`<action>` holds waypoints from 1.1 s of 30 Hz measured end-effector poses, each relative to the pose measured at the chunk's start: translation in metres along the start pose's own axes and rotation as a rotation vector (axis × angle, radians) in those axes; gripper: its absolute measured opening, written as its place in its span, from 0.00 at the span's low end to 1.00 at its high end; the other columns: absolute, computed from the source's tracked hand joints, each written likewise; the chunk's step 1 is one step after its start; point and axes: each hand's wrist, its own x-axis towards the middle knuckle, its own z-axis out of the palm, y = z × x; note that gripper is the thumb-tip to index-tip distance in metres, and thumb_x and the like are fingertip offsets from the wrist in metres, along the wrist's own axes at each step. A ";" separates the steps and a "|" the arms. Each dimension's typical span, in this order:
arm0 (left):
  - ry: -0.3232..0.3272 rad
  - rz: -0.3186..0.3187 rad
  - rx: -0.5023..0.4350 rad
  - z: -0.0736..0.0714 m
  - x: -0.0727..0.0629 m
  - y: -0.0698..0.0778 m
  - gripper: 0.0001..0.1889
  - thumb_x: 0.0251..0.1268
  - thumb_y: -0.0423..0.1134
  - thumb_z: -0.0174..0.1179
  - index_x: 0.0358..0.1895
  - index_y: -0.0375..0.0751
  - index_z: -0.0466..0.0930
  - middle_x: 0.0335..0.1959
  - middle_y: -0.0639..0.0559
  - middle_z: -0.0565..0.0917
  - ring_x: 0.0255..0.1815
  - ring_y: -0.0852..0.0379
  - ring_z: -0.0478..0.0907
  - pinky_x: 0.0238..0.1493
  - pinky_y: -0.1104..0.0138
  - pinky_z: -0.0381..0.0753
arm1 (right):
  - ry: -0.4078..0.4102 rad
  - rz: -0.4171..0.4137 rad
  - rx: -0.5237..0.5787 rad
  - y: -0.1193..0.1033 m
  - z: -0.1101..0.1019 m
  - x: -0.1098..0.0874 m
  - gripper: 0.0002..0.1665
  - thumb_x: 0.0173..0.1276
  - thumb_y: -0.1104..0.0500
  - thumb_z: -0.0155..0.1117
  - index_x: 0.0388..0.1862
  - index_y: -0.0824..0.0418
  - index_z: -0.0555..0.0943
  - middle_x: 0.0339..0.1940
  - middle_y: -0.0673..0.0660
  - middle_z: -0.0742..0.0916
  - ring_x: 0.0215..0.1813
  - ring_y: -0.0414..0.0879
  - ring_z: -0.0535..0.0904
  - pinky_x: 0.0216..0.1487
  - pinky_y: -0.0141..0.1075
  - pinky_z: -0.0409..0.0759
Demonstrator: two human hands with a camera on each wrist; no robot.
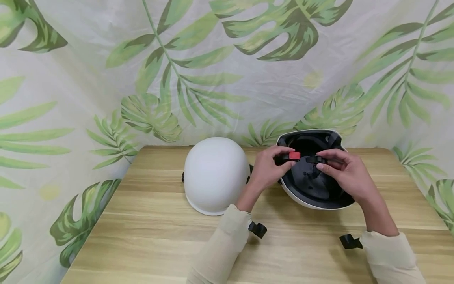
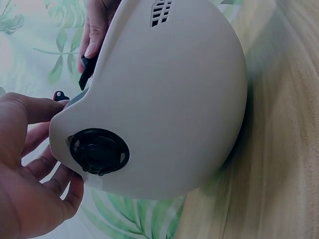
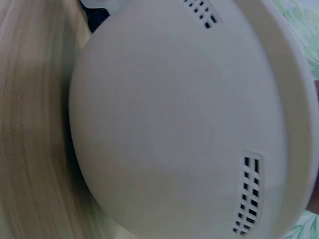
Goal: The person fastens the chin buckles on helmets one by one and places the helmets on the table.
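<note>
An upturned white helmet (image 1: pixel 307 203) with a black lining lies on the table, its open side facing up. Over that opening my left hand (image 1: pixel 264 169) pinches a black strap buckle piece with a red tab (image 1: pixel 294 155) between thumb and forefinger. My right hand (image 1: pixel 351 173) pinches the black mating buckle piece (image 1: pixel 315 159), a short gap to the right of the red tab. In the left wrist view, a round black side knob (image 2: pixel 99 152) sits on the shell near my left fingers. The right wrist view is filled by the vented white shell (image 3: pixel 174 119); my right fingers are hidden there.
A second white helmet (image 1: pixel 217 175) stands dome up to the left of my left forearm. Both rest on a wooden table (image 1: pixel 149 232), near its back edge. Behind hangs a leaf-print cloth (image 1: pixel 213 67). Black wrist mounts (image 1: pixel 258 229) stick out from both cream sleeves.
</note>
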 end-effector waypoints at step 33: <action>-0.063 0.052 0.043 0.000 -0.003 0.000 0.14 0.65 0.42 0.77 0.53 0.48 0.91 0.51 0.53 0.92 0.53 0.59 0.86 0.55 0.75 0.80 | 0.036 -0.052 -0.042 -0.001 0.020 0.002 0.19 0.74 0.61 0.72 0.60 0.67 0.85 0.45 0.35 0.87 0.45 0.26 0.87 0.46 0.20 0.84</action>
